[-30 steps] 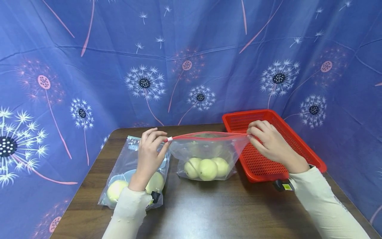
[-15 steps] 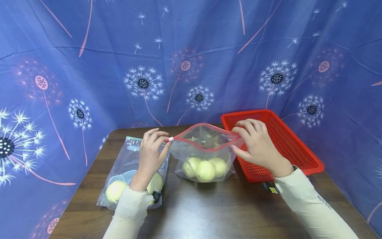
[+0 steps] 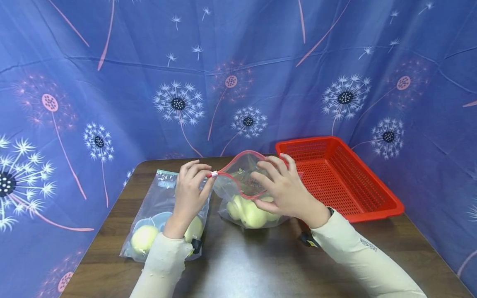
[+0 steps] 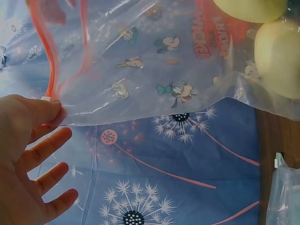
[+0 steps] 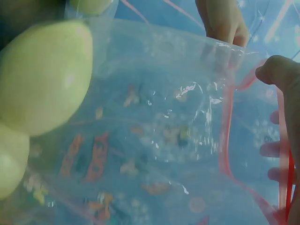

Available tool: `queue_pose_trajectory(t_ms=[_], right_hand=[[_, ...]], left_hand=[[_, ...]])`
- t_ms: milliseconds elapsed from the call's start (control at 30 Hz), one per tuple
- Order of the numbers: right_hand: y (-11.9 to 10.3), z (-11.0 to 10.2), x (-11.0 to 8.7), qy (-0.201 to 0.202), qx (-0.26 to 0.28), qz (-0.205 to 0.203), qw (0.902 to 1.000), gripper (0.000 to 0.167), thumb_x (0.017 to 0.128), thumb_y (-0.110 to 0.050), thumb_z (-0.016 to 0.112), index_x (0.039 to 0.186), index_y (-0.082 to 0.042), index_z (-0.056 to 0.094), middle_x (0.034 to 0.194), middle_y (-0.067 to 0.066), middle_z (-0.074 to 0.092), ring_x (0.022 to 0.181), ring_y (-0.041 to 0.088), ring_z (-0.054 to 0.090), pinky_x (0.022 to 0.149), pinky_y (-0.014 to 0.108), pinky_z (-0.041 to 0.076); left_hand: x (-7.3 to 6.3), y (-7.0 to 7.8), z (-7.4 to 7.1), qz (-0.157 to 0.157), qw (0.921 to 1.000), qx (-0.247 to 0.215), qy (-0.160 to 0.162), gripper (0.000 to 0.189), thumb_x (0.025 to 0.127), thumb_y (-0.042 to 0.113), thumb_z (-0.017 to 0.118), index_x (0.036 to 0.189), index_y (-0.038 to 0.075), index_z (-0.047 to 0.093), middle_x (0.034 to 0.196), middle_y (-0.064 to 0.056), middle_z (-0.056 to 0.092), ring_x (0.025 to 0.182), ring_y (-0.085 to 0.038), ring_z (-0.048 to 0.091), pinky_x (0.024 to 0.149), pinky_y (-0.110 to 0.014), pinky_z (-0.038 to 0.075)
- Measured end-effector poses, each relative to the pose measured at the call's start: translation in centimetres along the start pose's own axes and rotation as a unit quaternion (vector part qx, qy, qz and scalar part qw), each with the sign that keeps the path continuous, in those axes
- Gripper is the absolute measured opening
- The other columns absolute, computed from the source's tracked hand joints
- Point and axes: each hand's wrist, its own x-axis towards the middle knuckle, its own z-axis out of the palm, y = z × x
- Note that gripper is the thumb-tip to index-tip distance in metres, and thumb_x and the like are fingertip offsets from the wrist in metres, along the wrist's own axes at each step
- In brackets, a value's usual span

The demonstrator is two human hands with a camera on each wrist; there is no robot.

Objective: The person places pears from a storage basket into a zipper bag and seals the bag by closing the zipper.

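My left hand (image 3: 189,192) pinches the left corner of a clear zip bag (image 3: 223,186) between thumb and fingertips, beside its white slider (image 3: 214,173). In the left wrist view the other fingers (image 4: 52,178) stand apart from the plastic. The bag has a red rim, cartoon prints and several pale green round fruits (image 3: 253,213) at its bottom. Its mouth gapes. My right hand (image 3: 287,190) lies over the right part of the mouth with fingers spread and slightly bent. The thumb (image 5: 276,70) touches the red rim in the right wrist view.
A second clear zip bag (image 3: 164,194) with pale green fruits lies at the left, partly under the left forearm. A red plastic basket (image 3: 357,182) stands at the right on the brown wooden table (image 3: 242,265). A blue patterned cloth (image 3: 238,49) hangs behind.
My right hand has moved left from the bag's right corner onto its mouth, its fingers spreading. The nearly flat red rim has opened into a wide loop. The left hand keeps its hold.
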Motion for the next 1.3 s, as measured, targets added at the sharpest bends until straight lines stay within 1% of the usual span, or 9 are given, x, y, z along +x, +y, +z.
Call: queue_pose_trajectory(t_ms=[167, 333, 433, 600, 700, 867, 967, 1133, 1300], right_hand=[[-1.5, 0.5, 1.1, 0.005, 0.016, -0.016, 0.9997, 0.051, 0.074, -0.040, 0.061, 0.116, -0.011, 0.060, 0.117, 0.014, 0.056, 0.114, 0.039, 0.049, 0.094, 0.063, 0.033], [-3.2, 0.6, 2.2, -0.005, 0.033, -0.028, 0.9991, 0.051, 0.073, -0.033, 0.060, 0.119, -0.011, 0.059, 0.120, 0.013, 0.056, 0.118, 0.038, 0.048, 0.100, 0.061, 0.032], [-4.0, 0.8, 3.0, -0.002, 0.021, -0.025, 0.9995, 0.046, 0.079, -0.031, 0.059, 0.120, -0.011, 0.059, 0.120, 0.013, 0.057, 0.118, 0.037, 0.048, 0.101, 0.060, 0.033], [-4.9, 1.6, 4.2, 0.009, -0.032, -0.002, 0.9995, 0.033, 0.092, -0.025, 0.050, 0.119, -0.009, 0.061, 0.118, 0.012, 0.060, 0.116, 0.036, 0.051, 0.099, 0.059, 0.036], [-4.9, 2.0, 4.6, 0.005, -0.058, 0.018, 0.9981, 0.028, 0.093, -0.021, 0.051, 0.116, -0.010, 0.063, 0.116, 0.011, 0.060, 0.115, 0.035, 0.051, 0.098, 0.060, 0.037], [-4.4, 2.3, 4.9, -0.006, -0.067, 0.043, 0.9968, 0.024, 0.090, -0.021, 0.066, 0.113, -0.012, 0.065, 0.113, 0.010, 0.059, 0.112, 0.034, 0.051, 0.097, 0.060, 0.038], [-3.8, 2.6, 4.8, -0.007, -0.060, 0.048, 0.9970, 0.021, 0.091, -0.023, 0.071, 0.110, -0.015, 0.067, 0.112, 0.009, 0.059, 0.112, 0.034, 0.052, 0.098, 0.061, 0.038], [-3.1, 2.7, 4.4, -0.015, -0.047, 0.044, 0.9978, 0.016, 0.090, -0.025, 0.075, 0.105, -0.021, 0.070, 0.112, 0.010, 0.060, 0.112, 0.035, 0.053, 0.098, 0.064, 0.037], [-2.8, 2.7, 4.2, -0.028, -0.016, 0.041, 0.9986, 0.011, 0.091, -0.025, 0.073, 0.102, -0.022, 0.071, 0.114, 0.011, 0.061, 0.112, 0.036, 0.053, 0.099, 0.066, 0.036]], left_hand=[[0.0, 0.0, 0.1, 0.002, 1.0000, -0.001, 0.004, 0.008, 0.081, 0.002, 0.075, 0.081, 0.002, 0.068, 0.101, -0.011, 0.068, 0.115, -0.039, 0.054, 0.092, -0.057, 0.042], [0.0, 0.1, 0.1, 0.003, 1.0000, -0.002, 0.006, 0.007, 0.081, 0.002, 0.075, 0.082, 0.001, 0.069, 0.101, -0.012, 0.069, 0.115, -0.040, 0.054, 0.094, -0.057, 0.042], [0.0, 0.2, 0.1, 0.004, 1.0000, -0.004, 0.005, 0.008, 0.081, 0.002, 0.076, 0.083, 0.000, 0.069, 0.102, -0.012, 0.069, 0.116, -0.040, 0.053, 0.094, -0.056, 0.042], [0.1, 0.6, 0.1, 0.010, 0.9999, -0.011, 0.003, 0.009, 0.081, 0.001, 0.077, 0.081, 0.000, 0.068, 0.102, -0.013, 0.068, 0.116, -0.041, 0.054, 0.097, -0.055, 0.041], [0.1, 0.7, 0.2, 0.016, 0.9997, -0.016, 0.003, 0.009, 0.080, 0.001, 0.077, 0.081, 0.000, 0.068, 0.101, -0.014, 0.069, 0.115, -0.041, 0.054, 0.099, -0.055, 0.040], [0.0, 0.9, 0.2, 0.027, 0.9993, -0.027, 0.002, 0.007, 0.081, 0.001, 0.076, 0.083, 0.001, 0.069, 0.101, -0.013, 0.069, 0.115, -0.041, 0.054, 0.100, -0.054, 0.040], [0.0, 0.9, 0.2, 0.038, 0.9986, -0.037, 0.001, 0.005, 0.083, 0.002, 0.075, 0.083, 0.001, 0.070, 0.101, -0.014, 0.069, 0.115, -0.042, 0.054, 0.101, -0.054, 0.040], [0.1, 1.1, 0.0, 0.062, 0.9968, -0.051, -0.006, 0.009, 0.079, 0.001, 0.079, 0.082, 0.001, 0.071, 0.101, -0.013, 0.069, 0.116, -0.042, 0.054, 0.101, -0.054, 0.040], [0.3, 1.4, -0.3, 0.075, 0.9946, -0.068, -0.021, 0.012, 0.077, 0.000, 0.082, 0.082, 0.002, 0.071, 0.102, -0.013, 0.069, 0.117, -0.042, 0.053, 0.101, -0.055, 0.040]])
